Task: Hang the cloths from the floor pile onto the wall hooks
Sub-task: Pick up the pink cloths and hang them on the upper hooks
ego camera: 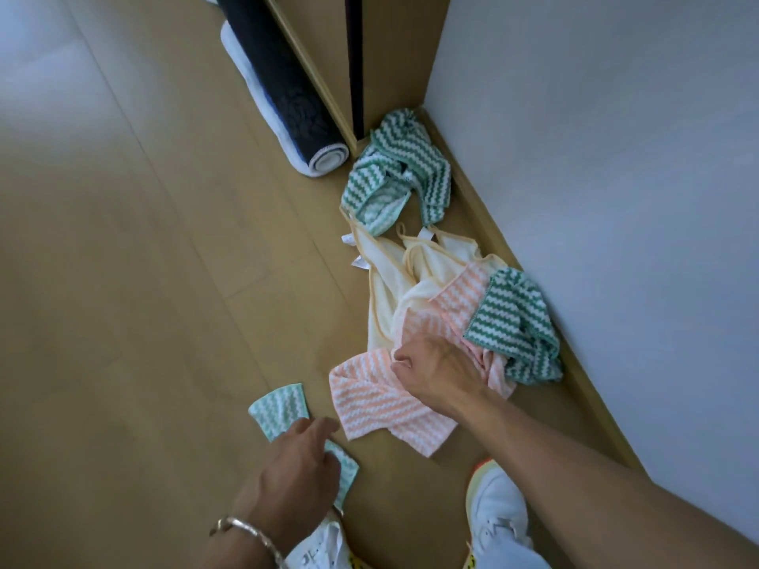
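I log: right hand [439, 375] clamped on pink cloth [382, 404] near wall [616, 158]; left hand [302, 466] touches mint cloth [279, 406], grip unclear.

Both forearms are bare right up to the near edge. A slim silver-coloured bracelet [246, 529] circles the wrist just behind the left hand [302, 466]; the right hand [439, 373] is bare too. On the feet are white trainers. The left shoe [316, 544], at the near edge, has dark lettering on its tongue and a yellow patch with black dots. The right shoe [499, 507] has a toe rim shading from orange to pale yellow-green. A pale blue-grey trouser leg [509, 558] covers its heel.
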### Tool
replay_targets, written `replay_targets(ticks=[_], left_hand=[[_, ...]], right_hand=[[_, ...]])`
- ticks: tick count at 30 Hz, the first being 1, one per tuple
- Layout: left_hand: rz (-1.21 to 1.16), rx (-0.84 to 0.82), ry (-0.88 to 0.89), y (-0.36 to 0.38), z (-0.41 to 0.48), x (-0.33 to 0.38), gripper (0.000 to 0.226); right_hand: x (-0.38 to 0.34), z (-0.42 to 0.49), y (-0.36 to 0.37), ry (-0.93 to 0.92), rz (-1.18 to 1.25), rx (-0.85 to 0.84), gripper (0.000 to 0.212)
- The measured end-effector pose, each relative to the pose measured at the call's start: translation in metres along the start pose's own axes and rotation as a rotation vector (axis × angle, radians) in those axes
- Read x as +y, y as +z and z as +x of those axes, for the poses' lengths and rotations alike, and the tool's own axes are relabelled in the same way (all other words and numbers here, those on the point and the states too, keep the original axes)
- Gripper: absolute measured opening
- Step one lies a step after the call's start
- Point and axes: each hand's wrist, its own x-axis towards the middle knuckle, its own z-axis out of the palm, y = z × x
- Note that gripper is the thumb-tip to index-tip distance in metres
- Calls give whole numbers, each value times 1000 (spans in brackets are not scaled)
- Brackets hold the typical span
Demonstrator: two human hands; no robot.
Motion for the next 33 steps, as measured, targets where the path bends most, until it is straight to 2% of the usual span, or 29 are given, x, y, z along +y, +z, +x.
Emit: replay_targets(ticks=[2, 6, 12, 18, 22, 25, 28, 33], left_hand=[[21, 41, 29, -25, -11, 24, 39], [77, 144, 105, -97, -35, 86, 43], [151, 261, 229, -227, -103, 186, 49], [259, 393, 408, -355, -224, 298, 47], [372, 383, 526, -396, -323, 357, 39], [449, 404, 526, -423, -387, 389, 27], [440, 507, 522, -464, -444, 421, 26], [394, 669, 628, -520, -526, 468, 28]], right_hand=[[-11, -19, -39, -30, -19, 27, 34], [-39, -58, -139, -62, -46, -5, 21], [-97, -154, -296, -172, -59, -64, 28], [-173, -298, -421, -300, -175, 66, 27], [-204, -399, -479, -369, -304, 143, 31], [-226, -463, -534, -397, -415, 215, 30], [-257, -523, -586, -397, -521, 348, 28], [-304, -628, -652, -450, -551, 633, 16]])
